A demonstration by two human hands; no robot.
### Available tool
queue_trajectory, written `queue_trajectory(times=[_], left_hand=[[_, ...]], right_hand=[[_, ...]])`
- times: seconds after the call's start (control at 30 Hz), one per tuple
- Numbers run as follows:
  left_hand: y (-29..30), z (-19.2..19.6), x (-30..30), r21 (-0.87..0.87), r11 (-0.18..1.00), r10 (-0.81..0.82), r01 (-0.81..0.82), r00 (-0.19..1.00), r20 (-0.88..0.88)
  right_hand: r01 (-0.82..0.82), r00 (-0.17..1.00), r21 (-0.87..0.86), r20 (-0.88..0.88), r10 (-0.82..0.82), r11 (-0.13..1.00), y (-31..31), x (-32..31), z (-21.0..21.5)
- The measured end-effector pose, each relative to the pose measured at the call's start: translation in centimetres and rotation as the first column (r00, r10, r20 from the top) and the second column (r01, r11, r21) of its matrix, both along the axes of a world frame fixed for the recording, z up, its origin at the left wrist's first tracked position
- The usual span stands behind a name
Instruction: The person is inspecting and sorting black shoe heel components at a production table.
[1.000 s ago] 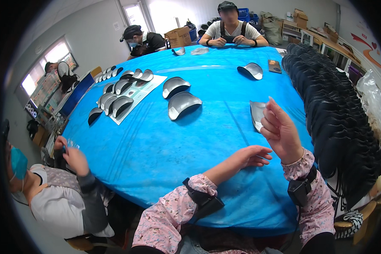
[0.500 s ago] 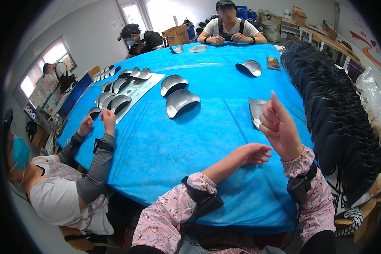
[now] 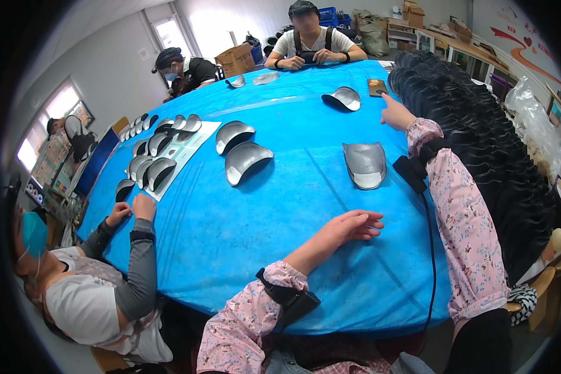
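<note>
My right hand (image 3: 396, 113) reaches far over the table with its index finger stretched out and the other fingers bent, and nothing shows in it. Its fingertip is close to a flat brown-and-black rectangular thing, like a phone (image 3: 376, 87); I cannot tell whether they touch. My left hand (image 3: 355, 227) hovers or rests over the blue cover, fingers loosely extended and holding nothing. Between my hands and the far side lies a curved grey shell piece (image 3: 364, 166). Another curved grey piece (image 3: 343, 98) lies beyond it, left of the phone-like thing.
A blue sheet (image 3: 280, 212) covers the table. Two grey pieces (image 3: 249, 163) lie left of centre, several more by a printed sheet (image 3: 190, 146). A long stack of black curved pieces (image 3: 474, 168) lines the right side. Co-workers sit left (image 3: 87, 287) and opposite (image 3: 315, 47).
My right hand has moved forward from above the near grey piece to the phone-like thing, uncovering that piece. My left hand stays nearly still. The view has shifted slightly right.
</note>
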State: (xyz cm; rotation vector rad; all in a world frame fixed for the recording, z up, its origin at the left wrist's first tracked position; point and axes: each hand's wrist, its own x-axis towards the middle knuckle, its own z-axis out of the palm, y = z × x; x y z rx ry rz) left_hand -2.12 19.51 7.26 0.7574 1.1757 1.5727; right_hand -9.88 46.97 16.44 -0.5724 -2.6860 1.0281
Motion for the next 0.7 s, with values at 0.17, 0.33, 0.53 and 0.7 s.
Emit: queue_trajectory(times=[0.17, 0.33, 0.53, 0.7], left_hand=[[-0.1, 0.4, 0.4, 0.012, 1.000, -0.010, 0.010, 1.000, -0.019], [0.4, 0.7, 0.6, 0.031, 0.998, -0.047, 0.048, 0.998, -0.036], [-1.0, 0.4, 0.1, -0.001, 1.000, 0.004, -0.005, 0.999, -0.052], [0.3, -0.1, 0.1, 0.022, 1.000, -0.021, 0.022, 1.000, -0.017]], right_hand=[[0.010, 1.000, 0.147, 0.027, -0.014, 0.989, 0.5, -1.2, 0.1], [-0.086, 0.989, 0.230, -0.100, 0.111, 0.969, 0.5, -0.5, -2.2], [-0.396, 0.899, -0.213, -0.291, 0.329, 0.893, -8.5, 5.9, -6.4], [-0.476, 0.858, -0.437, -0.420, 0.294, 0.763, -10.8, 10.8, -8.0]])
